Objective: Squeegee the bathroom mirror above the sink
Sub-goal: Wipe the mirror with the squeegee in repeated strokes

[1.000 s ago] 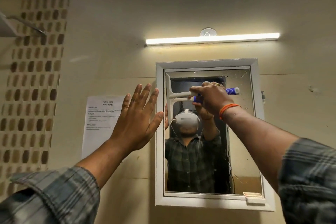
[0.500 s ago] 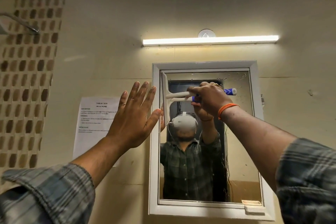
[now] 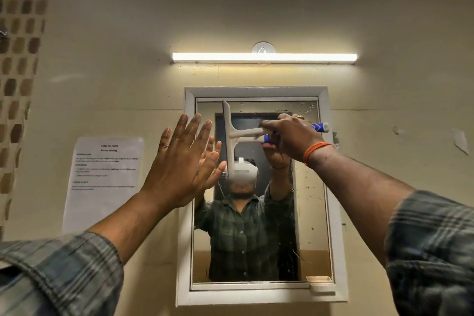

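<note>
Squeegee held upright-bladed on the upper mirror

The white squeegee is gripped by the right hand at its handle; its blade stands vertical, left of the grip, against the mirror. The left hand is spread flat by the frame's left edge, holding nothing.
</note>
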